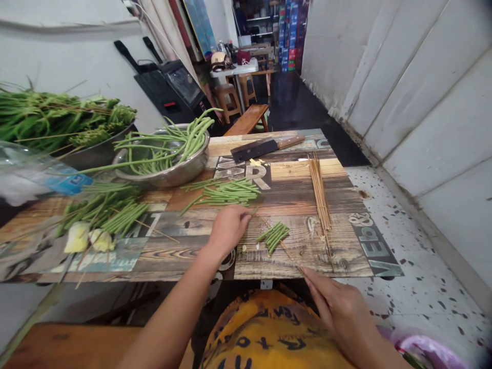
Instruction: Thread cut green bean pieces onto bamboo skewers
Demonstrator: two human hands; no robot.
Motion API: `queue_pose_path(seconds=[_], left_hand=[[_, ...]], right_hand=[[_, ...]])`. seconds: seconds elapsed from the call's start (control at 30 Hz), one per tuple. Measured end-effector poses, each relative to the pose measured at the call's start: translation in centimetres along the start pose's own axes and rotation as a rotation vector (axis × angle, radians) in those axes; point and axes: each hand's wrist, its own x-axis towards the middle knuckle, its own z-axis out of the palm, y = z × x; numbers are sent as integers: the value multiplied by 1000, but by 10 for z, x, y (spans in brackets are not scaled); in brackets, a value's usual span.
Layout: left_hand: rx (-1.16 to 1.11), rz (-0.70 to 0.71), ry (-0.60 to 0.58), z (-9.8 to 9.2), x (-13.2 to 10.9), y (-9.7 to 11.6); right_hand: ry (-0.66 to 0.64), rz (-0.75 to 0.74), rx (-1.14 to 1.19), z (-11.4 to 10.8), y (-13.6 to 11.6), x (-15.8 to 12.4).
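Holding the bare left hand (227,230), narrow-fingered, by a loose pile of short-cut green beans (232,192), probably for easy picking; impossible to tell whether gripping anything. Likely steadying a neat row of cut beans (274,237), seemingly threaded, on the plank-patterned tabletop (246,267) by pinching a thin brown wooden skewer (291,257) with the bare right hand (340,305). Seeing bundled brown sticks (318,192) farther right, presumably for reach.

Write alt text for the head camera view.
A person's right hand holds a skewer threaded through green bean pieces over a wood-patterned table; the left hand is near loose cut beans. Beyond sit a cleaver and a bowl of long beans.
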Motion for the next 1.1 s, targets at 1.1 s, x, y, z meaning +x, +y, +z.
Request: queue_pose_path(seconds=[1.1], left_hand=[[-109, -48, 41, 7, -8, 8]], right_hand=[[-105, 51, 114, 3, -2, 1]])
